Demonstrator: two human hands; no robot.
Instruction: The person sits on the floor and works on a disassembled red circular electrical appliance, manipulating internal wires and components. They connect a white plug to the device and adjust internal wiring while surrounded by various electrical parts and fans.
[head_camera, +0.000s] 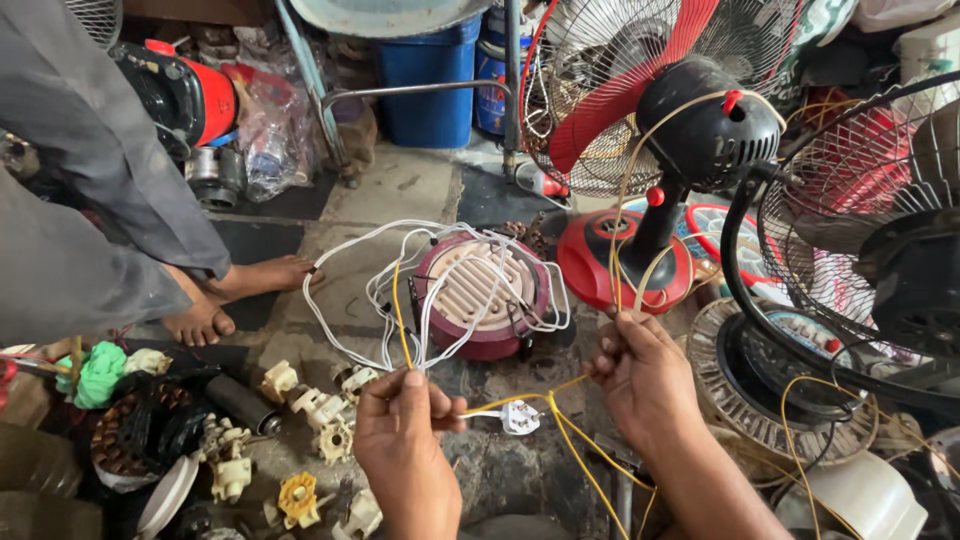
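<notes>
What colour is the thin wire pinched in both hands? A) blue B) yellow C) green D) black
B: the left hand and the right hand both pinch a thin yellow wire, which runs between them just above the white plug and on up past the white cable looped round the round maroon heater.

Hands (405, 440) bare, forearms bare; sleeves, if any, out of view.
</notes>
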